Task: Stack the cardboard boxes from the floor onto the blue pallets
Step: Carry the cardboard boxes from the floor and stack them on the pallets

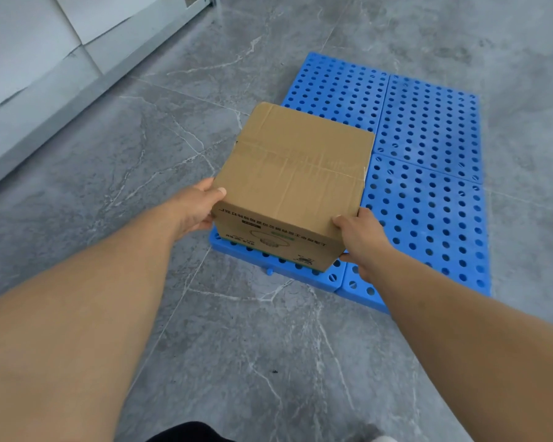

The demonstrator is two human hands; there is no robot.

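While the left hand [194, 208] and right hand [363, 239] grip the cardboard box [296, 173] at its near corners over the lower-left blue pallets [428, 199], it seems the placing step, so next lower it flat and let go.

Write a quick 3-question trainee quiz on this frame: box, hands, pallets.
1. True or false: both hands grip the cardboard box.
2. Which pallet section is the box over: A near-left, B far-right, C none?
3. Fill in: the blue pallets lie on a grey ___ floor.

Key: 1 true: left hand and right hand hold its near corners. 2 A. 3 marbled tile.
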